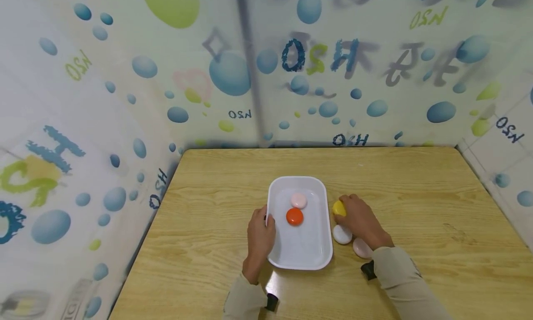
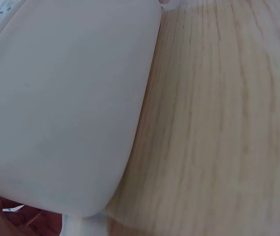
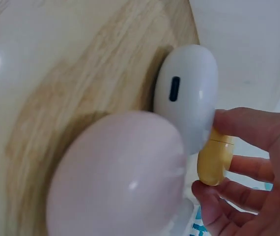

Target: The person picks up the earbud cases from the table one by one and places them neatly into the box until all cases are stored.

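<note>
My left hand [image 1: 260, 236] grips the left rim of a white rectangular tray [image 1: 300, 260], thumb over the edge. In the left wrist view the tray's outer wall [image 2: 66, 108] fills the left side, with fingers [image 2: 34, 221] at the lower corner. An orange-red rounded disc [image 1: 294, 216] and a pale pink one [image 1: 298, 200] lie in the tray. Right of the tray, my right hand [image 1: 361, 220] pinches a yellow rounded case [image 3: 212, 162] with a seam line. Close by it are a white rounded case [image 3: 186, 98] with a dark slot and a pale pink one [image 3: 120, 177].
The wooden table [image 1: 416, 185] extends on both sides of the tray. Behind it stands a wall [image 1: 266, 111] covered in printed bubbles and lettering, which also runs along the left side.
</note>
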`<act>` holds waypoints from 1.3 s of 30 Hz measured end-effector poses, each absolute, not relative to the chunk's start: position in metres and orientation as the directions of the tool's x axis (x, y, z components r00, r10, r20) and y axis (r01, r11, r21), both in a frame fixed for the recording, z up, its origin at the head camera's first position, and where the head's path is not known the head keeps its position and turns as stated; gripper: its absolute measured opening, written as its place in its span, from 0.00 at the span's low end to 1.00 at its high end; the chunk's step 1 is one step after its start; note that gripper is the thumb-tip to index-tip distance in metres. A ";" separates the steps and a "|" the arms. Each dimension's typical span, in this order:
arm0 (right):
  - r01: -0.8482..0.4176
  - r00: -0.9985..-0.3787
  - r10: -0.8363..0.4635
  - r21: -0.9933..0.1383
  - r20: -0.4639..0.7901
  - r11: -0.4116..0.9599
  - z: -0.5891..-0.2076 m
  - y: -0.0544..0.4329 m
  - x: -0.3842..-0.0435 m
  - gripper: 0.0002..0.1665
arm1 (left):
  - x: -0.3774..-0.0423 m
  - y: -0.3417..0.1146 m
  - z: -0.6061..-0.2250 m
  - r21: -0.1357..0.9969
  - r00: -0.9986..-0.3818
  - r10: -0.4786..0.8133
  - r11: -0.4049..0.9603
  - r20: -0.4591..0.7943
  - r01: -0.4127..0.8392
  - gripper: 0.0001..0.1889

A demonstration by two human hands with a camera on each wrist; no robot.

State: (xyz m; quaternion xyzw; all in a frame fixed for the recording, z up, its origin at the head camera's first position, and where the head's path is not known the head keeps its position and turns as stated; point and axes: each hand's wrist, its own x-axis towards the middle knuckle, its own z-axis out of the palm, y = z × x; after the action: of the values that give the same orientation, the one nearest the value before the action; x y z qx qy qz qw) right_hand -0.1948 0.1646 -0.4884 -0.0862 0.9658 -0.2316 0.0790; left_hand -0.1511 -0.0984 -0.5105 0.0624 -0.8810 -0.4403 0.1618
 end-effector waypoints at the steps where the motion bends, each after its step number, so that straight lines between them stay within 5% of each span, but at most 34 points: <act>1: -0.138 -0.974 -0.205 -0.464 -0.097 0.875 -0.488 0.165 -0.195 0.34 | -0.151 -0.098 -0.510 0.796 -0.940 -0.252 0.605 0.231 0.034 0.17; 17: -0.188 -0.982 -0.178 -0.487 0.067 0.853 -0.465 0.152 -0.193 0.33 | -0.151 -0.098 -0.510 0.798 -0.949 -0.251 0.602 0.193 0.003 0.17; 39: -0.313 -0.943 -0.323 -0.542 0.079 0.780 -0.449 0.121 -0.183 0.34 | -0.152 -0.098 -0.512 0.801 -0.943 -0.257 0.598 0.213 0.018 0.17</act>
State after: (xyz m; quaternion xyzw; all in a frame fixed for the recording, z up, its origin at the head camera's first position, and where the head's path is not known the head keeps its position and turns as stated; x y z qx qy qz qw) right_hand -0.1827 0.1209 -0.4487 -0.1685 0.9434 -0.2855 0.0093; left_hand -0.1517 -0.0979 -0.5120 0.0678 -0.8804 -0.4431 0.1551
